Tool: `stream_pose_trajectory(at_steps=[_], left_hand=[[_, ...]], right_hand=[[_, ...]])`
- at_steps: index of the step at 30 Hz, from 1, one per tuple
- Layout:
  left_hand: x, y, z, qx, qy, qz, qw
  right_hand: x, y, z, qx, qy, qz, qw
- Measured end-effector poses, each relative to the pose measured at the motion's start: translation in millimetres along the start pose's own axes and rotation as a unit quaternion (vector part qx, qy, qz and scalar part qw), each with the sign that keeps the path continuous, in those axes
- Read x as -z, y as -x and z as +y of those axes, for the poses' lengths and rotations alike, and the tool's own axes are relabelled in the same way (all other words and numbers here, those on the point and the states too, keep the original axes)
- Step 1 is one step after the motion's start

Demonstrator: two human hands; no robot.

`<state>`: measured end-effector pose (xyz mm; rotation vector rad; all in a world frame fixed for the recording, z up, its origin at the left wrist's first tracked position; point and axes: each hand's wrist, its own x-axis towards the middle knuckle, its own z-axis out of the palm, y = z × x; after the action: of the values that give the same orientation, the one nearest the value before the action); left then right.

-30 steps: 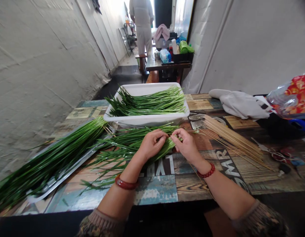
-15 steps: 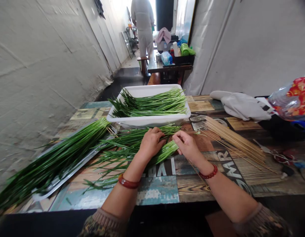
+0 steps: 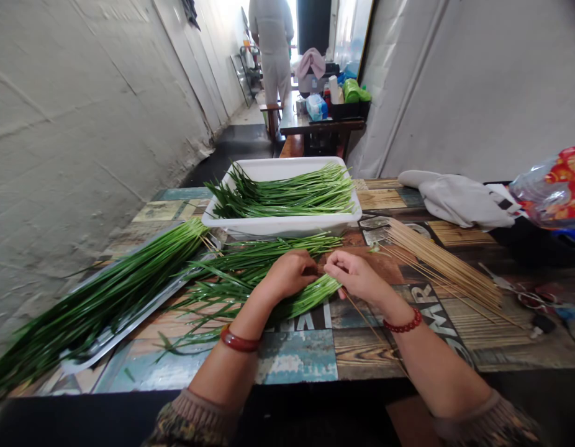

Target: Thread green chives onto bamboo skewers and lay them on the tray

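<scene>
My left hand (image 3: 294, 273) is closed over a small bunch of garlic chives (image 3: 310, 299), its fingertips partly hidden. Beside it, my right hand (image 3: 355, 273) pinches at the pale cut ends of that bunch. A thin bamboo skewer (image 3: 366, 320) slants from under the right fingers toward the table's front edge. More loose chives (image 3: 250, 254) lie behind and left of my hands. On a tray (image 3: 129, 335) at the left rests a thick row of chives (image 3: 110, 292), with skewer ends poking out near the pale stalks.
Behind my hands stands a white tub (image 3: 282, 225) of chives. A pile of bamboo skewers (image 3: 446, 267) lies to the right, with scissors (image 3: 532, 298) beyond. A pale cloth item (image 3: 459, 198) and a red-printed plastic bag (image 3: 562, 192) sit far right. A person (image 3: 271, 49) stands in the background.
My left hand has slid down slightly toward the chive ends, and the fingers of both hands are now nearly together. More of the skewer shows below my right hand.
</scene>
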<state>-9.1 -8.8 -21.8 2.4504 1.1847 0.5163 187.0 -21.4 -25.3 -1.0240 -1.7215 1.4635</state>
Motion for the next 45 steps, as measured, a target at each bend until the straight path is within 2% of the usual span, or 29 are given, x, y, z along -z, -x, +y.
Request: stream_pose_trajectory(at_steps=[4, 12, 14, 16, 19, 21, 24, 27, 31, 34, 37, 45], left_hand=[[-0.5, 0, 1, -0.026, -0.017, -0.033, 0.999], [-4.0, -1, 6, -0.082, 0.037, -0.046, 0.995], [-4.4, -1, 3, -0.051, 0.047, -0.028, 0.997], [-3.6, -1, 0, 0.013, 0.061, 0.020, 0.998], [-1.1, -1, -5, 0.098, 0.120, 0.100, 0.983], [0.5, 0, -7, 0.116, 0.175, 0.129, 0.969], [2.0, 0, -6, 0.117, 0.240, 0.146, 0.953], [3.3, -1, -2, 0.121, 0.253, 0.149, 0.948], [5.6, -3, 1, 0.112, 0.227, 0.154, 0.955], [7.9, -3, 4, 0.115, 0.160, 0.161, 0.967], [10.0, -3, 7, 0.109, 0.121, 0.160, 0.974], [8.5, -4, 8, 0.074, 0.167, 0.150, 0.972]], right_hand=[[2, 1, -2, -0.023, 0.008, -0.040, 0.999], [-1, 0, 6, -0.018, 0.001, -0.034, 0.999], [0, -1, 5, -0.017, 0.005, -0.021, 1.000], [0, -1, 4, -0.017, 0.000, 0.000, 1.000], [0, -4, 5, -0.009, -0.023, 0.038, 0.999], [-1, -5, 7, -0.003, -0.042, 0.065, 0.997], [-5, -7, 11, -0.004, -0.050, 0.109, 0.993], [-8, -8, 13, 0.003, -0.036, 0.137, 0.990], [-11, -8, 12, 0.015, -0.030, 0.160, 0.987], [-11, -8, 12, 0.020, -0.025, 0.178, 0.983], [-8, -9, 14, 0.028, -0.035, 0.190, 0.981], [-6, -8, 16, 0.031, -0.026, 0.182, 0.983]])
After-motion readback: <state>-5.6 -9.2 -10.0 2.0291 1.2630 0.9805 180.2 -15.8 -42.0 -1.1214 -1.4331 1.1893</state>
